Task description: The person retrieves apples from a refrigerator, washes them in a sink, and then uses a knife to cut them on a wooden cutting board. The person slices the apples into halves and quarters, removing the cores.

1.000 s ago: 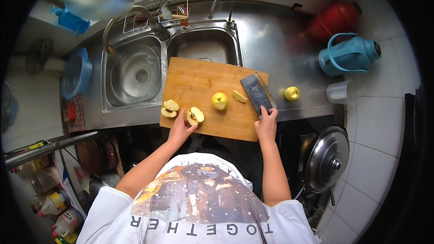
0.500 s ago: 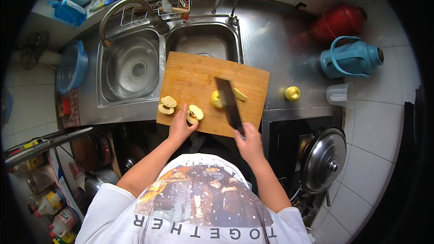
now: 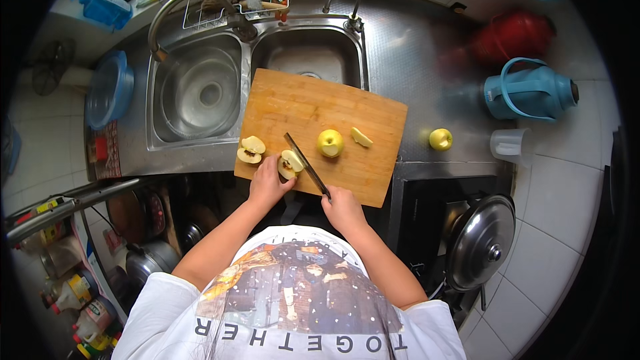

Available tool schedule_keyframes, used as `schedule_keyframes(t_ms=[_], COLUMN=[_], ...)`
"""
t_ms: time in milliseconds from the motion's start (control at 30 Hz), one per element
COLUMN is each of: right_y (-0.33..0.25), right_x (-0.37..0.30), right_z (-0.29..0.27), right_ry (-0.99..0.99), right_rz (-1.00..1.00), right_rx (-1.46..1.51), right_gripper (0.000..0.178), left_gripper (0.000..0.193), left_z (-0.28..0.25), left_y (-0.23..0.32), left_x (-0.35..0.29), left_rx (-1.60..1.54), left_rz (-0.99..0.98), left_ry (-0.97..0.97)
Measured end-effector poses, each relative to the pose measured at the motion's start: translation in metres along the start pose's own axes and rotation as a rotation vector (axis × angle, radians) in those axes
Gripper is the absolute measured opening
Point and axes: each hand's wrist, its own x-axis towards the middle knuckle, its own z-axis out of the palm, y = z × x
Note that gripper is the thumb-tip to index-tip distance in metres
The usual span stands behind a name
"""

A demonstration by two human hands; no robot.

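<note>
On the wooden cutting board (image 3: 313,107), my left hand (image 3: 269,183) steadies a cut apple (image 3: 291,160), thumb and fingers around its near left side. My right hand (image 3: 343,209) grips the dark handle of a kitchen knife (image 3: 307,163). Its blade stands edge-on along the right side of that apple; whether it touches cannot be told. Left of my left hand lie two more apple pieces (image 3: 251,149), their cores browned. A yellow-green apple (image 3: 330,143) with a slice off it sits right of the blade, and an apple slice (image 3: 362,137) lies beyond it.
The board overlaps the front of a double sink (image 3: 155,110). Another apple (image 3: 441,139) rests on the steel counter at right, near a clear plastic cup (image 3: 511,145) and a blue thermos jug (image 3: 533,92). A lidded pan (image 3: 481,243) stands on the stove.
My right hand has brought the knife leftward, from over the whole apple to beside the cut apple, and turned the blade edge-on. My left hand stays at the cut apple.
</note>
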Motion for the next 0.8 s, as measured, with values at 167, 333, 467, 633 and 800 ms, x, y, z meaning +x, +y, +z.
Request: schedule_keyframes(t_ms=[167,333,467,633,800], right_y=[-0.008,-0.012,-0.015,-0.012,-0.014], right_x=[-0.005,-0.008,-0.013,-0.013,-0.011], right_z=[-0.005,-0.007,-0.011,-0.006,0.000], right_ry=[-0.041,-0.038,-0.071,-0.032,-0.031], right_rz=[-0.022,-0.011,-0.014,-0.059,-0.073], right_rx=[-0.061,-0.061,-0.098,-0.123,-0.148], right_gripper=[0.017,0.013,0.012,0.011,0.011], left_gripper=[0.063,0.062,0.061,0.062,0.062], left_z=[0.000,0.000,0.000,0.001,0.003], left_y=[0.000,0.001,0.000,-0.001,-0.004], left_x=[-0.002,-0.002,-0.002,-0.001,-0.001], left_rx=[-0.016,-0.032,-0.036,-0.045,-0.054], left_rz=[0.005,-0.009,0.009,0.000,0.010], left_ry=[0.006,-0.009,0.004,-0.017,-0.020])
